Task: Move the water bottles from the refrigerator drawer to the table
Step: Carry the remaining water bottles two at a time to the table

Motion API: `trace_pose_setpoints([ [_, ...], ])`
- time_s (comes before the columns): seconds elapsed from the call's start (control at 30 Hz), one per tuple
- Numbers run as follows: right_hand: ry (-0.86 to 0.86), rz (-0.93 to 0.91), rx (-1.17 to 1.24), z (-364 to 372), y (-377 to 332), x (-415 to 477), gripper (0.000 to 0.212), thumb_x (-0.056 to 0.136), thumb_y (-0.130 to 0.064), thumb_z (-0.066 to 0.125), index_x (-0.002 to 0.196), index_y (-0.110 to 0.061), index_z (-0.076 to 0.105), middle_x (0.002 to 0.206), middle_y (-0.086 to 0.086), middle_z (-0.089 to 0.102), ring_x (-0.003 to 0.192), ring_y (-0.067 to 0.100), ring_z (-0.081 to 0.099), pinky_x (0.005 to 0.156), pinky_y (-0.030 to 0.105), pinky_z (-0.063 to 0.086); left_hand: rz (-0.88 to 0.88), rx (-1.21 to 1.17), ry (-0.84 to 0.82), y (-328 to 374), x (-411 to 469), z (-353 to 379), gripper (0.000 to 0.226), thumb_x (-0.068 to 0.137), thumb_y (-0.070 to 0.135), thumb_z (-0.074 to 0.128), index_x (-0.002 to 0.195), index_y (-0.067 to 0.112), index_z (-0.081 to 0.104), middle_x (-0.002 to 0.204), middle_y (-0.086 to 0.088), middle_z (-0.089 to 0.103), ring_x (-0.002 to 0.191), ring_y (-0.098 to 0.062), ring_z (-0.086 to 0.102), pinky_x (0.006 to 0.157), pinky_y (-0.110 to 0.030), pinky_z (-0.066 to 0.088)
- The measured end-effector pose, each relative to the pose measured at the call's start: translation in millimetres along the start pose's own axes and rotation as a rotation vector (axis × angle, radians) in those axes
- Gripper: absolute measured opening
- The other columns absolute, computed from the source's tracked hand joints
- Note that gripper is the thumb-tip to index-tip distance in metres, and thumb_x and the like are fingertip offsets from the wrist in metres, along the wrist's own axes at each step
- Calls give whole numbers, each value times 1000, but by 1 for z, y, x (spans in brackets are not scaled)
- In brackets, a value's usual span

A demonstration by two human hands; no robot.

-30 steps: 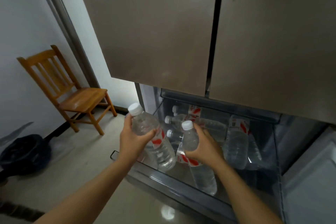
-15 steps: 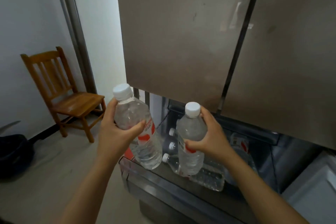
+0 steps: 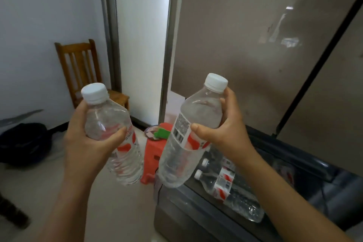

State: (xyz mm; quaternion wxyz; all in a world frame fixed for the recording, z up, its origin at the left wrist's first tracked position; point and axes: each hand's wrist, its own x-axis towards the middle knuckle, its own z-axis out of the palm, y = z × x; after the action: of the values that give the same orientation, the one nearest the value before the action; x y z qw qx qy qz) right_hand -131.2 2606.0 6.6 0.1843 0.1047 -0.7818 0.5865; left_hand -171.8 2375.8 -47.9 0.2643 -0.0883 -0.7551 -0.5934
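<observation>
Left hand [image 3: 86, 143] grasps the left bottle [image 3: 127, 163], fingers [image 3: 115, 135] wrapped round its shoulder, left of the open refrigerator drawer [image 3: 188, 216]. Right hand [image 3: 225, 129] likewise grasps the right bottle [image 3: 180, 155], above the drawer's left end. Further bottles [image 3: 231, 188] lie inside the drawer.

Barcode on one bottle label [image 3: 181, 134], other printing blurred, nothing legible
</observation>
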Motion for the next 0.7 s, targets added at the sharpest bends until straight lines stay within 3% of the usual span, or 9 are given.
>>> trace_pose_setpoints([
  [0.1, -173, 11, 15, 40, 6, 10, 76, 62, -20, 77, 113, -53, 32, 112, -19, 50, 104, 1, 56, 79, 18, 54, -70, 111, 75, -22, -6, -32, 82, 50, 47, 74, 125, 31, 44, 120, -3, 54, 108, -26, 54, 85, -53, 49],
  [0.17, -268, 45, 34, 67, 19, 16, 78, 66, -12, 79, 113, -53, 32, 114, -17, 50, 105, 3, 55, 80, 20, 53, -126, 176, 112, -37, -15, -51, 86, 43, 57, 64, 124, 39, 43, 117, -1, 55, 104, -25, 55, 82, -53, 50],
  [0.3, -387, 110, 26, 114, 48, 27, 76, 70, -8, 77, 115, -48, 31, 115, -15, 49, 108, 11, 53, 89, 31, 51, -221, 276, 160, -64, -37, -86, 85, 41, 59, 62, 123, 46, 43, 109, 5, 52, 98, -24, 55, 75, -52, 52],
  [0.4, -420, 119, -10, 131, 67, 31, 76, 68, -8, 78, 111, -51, 33, 113, -16, 49, 111, 12, 52, 95, 37, 48, -319, 278, 159, -80, -43, -100, 74, 52, 41, 79, 110, 62, 39, 112, 3, 52, 97, -28, 58, 69, -52, 54],
  [0.47, -433, 99, -46, 139, 76, 32, 78, 67, -10, 78, 110, -54, 31, 113, -16, 47, 114, 13, 50, 96, 35, 46, -331, 289, 194, -88, -47, -104, 75, 54, 33, 81, 112, 59, 42, 112, 1, 54, 98, -28, 58, 72, -51, 53],
  [0.6, -506, 97, -40, 142, 92, 34, 79, 67, -11, 78, 117, -48, 28, 113, -13, 47, 110, 11, 50, 87, 26, 48, -323, 389, 325, -84, -61, -105, 79, 50, 36, 70, 126, 25, 49, 107, 2, 51, 97, -20, 52, 79, -36, 42],
  [0.7, -573, 78, -22, 137, 97, 37, 77, 68, -8, 77, 118, -43, 29, 105, -22, 44, 99, 4, 50, 75, 14, 44, -352, 401, 400, -70, -72, -103, 83, 49, 43, 71, 127, 24, 48, 110, -3, 55, 98, -20, 53, 82, -35, 43],
])
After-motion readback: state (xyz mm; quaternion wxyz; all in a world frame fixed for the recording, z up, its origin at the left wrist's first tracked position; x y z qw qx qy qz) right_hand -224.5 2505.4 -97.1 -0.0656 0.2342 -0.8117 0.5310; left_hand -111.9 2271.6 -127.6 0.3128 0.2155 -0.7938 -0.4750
